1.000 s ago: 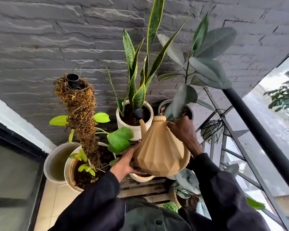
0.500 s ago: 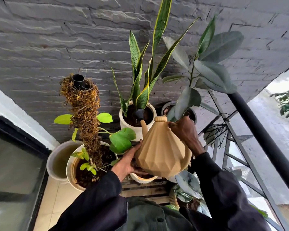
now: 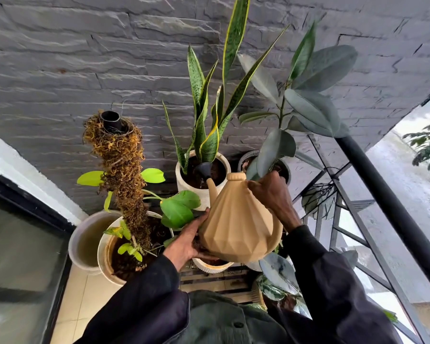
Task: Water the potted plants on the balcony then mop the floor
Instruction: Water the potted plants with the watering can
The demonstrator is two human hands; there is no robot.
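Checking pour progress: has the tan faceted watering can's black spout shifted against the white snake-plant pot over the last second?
No. The black spout sits over the white snake-plant pot as before; only the camera view drifted.

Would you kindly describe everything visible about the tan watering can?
The watering can is matte tan, probably plastic, with a faceted, ribbed pear-shaped body, a small capped top and a slim spout ending in a dark rose over the white pot of the snake plant. It is tipped forward; the left hand supports its base, the right hand grips its handle.
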